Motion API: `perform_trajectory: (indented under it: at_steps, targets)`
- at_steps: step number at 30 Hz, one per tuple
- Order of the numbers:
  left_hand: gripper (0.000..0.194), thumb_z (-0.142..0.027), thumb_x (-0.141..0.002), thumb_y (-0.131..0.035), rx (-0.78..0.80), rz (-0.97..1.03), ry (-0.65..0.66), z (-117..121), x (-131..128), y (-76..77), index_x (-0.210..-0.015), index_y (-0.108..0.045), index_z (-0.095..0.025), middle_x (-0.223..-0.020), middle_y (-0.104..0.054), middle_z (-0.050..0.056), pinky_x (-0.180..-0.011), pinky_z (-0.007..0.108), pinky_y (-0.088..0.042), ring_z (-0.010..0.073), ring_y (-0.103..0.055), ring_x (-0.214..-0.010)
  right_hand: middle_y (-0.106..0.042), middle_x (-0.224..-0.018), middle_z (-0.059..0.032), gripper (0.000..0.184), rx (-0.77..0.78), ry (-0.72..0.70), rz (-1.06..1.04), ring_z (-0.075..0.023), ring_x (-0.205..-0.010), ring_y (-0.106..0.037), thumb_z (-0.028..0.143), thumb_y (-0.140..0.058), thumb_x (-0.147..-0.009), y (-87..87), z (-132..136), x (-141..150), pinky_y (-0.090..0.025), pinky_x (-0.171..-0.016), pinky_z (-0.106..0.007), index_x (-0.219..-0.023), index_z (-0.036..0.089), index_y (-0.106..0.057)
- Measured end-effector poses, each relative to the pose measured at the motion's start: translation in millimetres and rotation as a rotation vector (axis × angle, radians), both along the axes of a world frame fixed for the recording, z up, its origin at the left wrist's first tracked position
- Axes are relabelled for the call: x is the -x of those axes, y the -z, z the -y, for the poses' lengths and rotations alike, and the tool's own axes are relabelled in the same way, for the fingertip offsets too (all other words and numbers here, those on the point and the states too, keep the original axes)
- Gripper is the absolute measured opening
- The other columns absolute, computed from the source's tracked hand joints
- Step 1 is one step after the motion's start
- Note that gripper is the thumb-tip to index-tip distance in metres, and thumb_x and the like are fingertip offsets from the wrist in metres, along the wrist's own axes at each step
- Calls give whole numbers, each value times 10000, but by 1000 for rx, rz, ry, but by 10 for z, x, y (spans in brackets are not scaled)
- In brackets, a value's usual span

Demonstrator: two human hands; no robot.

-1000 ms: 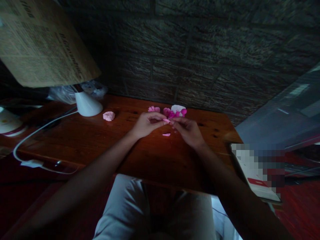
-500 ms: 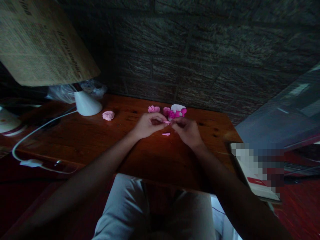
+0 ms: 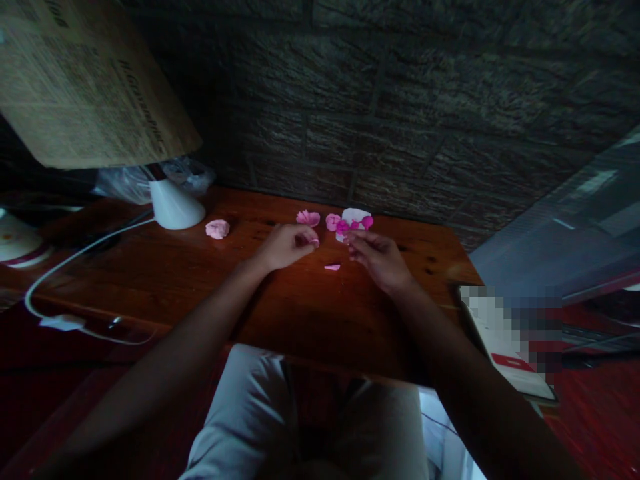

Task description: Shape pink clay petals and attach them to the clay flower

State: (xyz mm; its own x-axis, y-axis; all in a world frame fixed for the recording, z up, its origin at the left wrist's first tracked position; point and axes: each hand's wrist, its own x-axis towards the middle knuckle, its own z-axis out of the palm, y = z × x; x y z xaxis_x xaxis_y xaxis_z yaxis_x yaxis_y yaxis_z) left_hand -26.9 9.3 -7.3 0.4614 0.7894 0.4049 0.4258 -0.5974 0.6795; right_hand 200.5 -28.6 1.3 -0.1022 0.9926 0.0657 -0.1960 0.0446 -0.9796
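My left hand [image 3: 287,247] is closed, with a small pink clay-like piece [image 3: 315,242] between thumb and fingers. To its right, my right hand [image 3: 381,257] is pinched; whatever lies in its fingertips is too small to make out. Just behind the hands sit a pink petalled flower shape [image 3: 308,218], a round pink lump [image 3: 333,222] and bright magenta pieces [image 3: 367,223] on a white sheet [image 3: 353,214]. A thin pink strip [image 3: 332,267] lies on the wooden table, nearer to me and between the hands.
A larger pale pink lump [image 3: 217,229] rests at the left, beside a lamp with a white base [image 3: 176,205] and a printed shade [image 3: 100,100]. Its white cord [image 3: 35,297] runs over the table's left side. A flat framed item [image 3: 520,363] lies at the right edge. A stone wall stands behind.
My hands have moved apart from where their fingertips met. The pink piece between them now shows in my left hand, and my right hand has drawn off to the right.
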Motion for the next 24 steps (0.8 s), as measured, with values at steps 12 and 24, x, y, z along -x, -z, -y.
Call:
perform_trajectory:
  at_steps: [12, 24]
  targets:
    - [147, -288, -892, -674, 62, 65, 110, 51, -99, 9, -921, -737, -159, -912, -786, 59, -778, 282, -547, 161, -713, -821, -709, -818, 2, 424, 74, -40, -41, -96, -701, -571, 507, -935, -548, 19, -2, -4, -471, -666, -253, -850, 236, -809]
    - [190, -272, -896, -704, 73, 312, 171, 171, -265, -48, -1048, -751, -169, -1023, -794, 66, -869, 288, -582, 155, -728, -917, -672, -697, 12, 348, -146, -27, 182, -108, -601, -539, 526, -827, -713, 65, -7, 21, -464, -610, -280, -866, 215, -789]
